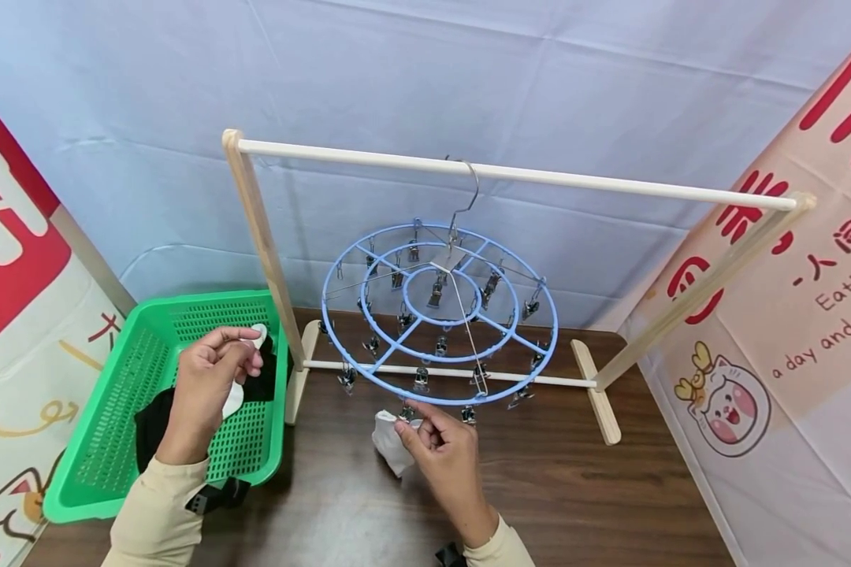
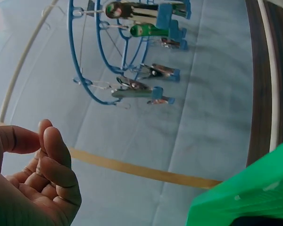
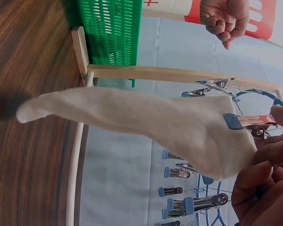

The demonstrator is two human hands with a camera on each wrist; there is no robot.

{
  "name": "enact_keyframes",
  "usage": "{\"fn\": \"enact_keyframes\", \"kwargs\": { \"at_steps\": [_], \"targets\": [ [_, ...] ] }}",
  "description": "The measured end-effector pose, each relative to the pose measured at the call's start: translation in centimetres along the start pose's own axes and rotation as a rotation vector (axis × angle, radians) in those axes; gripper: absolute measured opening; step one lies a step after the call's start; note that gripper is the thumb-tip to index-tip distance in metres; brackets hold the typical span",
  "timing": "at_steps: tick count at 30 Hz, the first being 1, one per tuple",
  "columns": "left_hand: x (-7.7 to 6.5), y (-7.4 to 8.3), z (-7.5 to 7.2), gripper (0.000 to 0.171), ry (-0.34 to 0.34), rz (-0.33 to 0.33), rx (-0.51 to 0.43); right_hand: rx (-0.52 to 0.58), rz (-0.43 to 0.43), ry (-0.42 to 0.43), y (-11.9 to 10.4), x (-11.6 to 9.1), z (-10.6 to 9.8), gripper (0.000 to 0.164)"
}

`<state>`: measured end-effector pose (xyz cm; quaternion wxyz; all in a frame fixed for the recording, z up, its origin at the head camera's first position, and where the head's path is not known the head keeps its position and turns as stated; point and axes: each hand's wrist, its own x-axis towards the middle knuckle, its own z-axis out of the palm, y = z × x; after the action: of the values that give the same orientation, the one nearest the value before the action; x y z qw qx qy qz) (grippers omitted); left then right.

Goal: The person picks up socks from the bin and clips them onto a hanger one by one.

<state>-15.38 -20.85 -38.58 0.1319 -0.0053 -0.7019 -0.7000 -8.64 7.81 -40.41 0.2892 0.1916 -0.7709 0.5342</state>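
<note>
A white sock (image 3: 132, 115) hangs by its cuff from a metal clip (image 3: 245, 121) with a blue tip, low on the front rim of a round blue clip hanger (image 1: 372, 379). My right hand (image 1: 448, 457) pinches this clip between thumb and fingers, its fingers close against the cuff. In the head view the sock's toe end hangs toward the table. Raised above the green basket (image 1: 261, 465), my left hand (image 1: 209, 378) has loosely curled fingers with nothing between them. Thumb and index finger touch in the left wrist view.
The hanger hooks over the white bar (image 1: 369, 159) of a wooden stand (image 1: 258, 228). Several other clips dangle from its rings. Black cloth (image 1: 154, 429) and white pieces (image 1: 234, 400) lie in the basket, left of the stand on the brown table (image 1: 539, 488). Printed panels flank both sides.
</note>
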Motion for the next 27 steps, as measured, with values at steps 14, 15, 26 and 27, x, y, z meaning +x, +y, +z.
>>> {"fn": "enact_keyframes", "kwargs": {
  "at_steps": [14,15,26,27],
  "targets": [
    [1.1,-1.1,-0.8,0.014,0.061,-0.034,0.044,0.087,-0.007,0.006,0.6,-1.0,-0.2,0.026],
    [1.2,-1.2,-0.9,0.013,0.076,-0.048,0.042,0.098,-0.026,0.010,0.9,-1.2,-0.2,0.026],
    [2.0,-2.1,-1.6,0.012,0.157,-0.144,0.122,0.177,-0.091,0.137,1.7,-2.0,-2.2,0.019],
    [2.1,-2.2,-1.7,0.012,0.155,-0.147,0.127,0.171,-0.091,0.158,1.7,-2.0,-2.4,0.017]
  ]
}}
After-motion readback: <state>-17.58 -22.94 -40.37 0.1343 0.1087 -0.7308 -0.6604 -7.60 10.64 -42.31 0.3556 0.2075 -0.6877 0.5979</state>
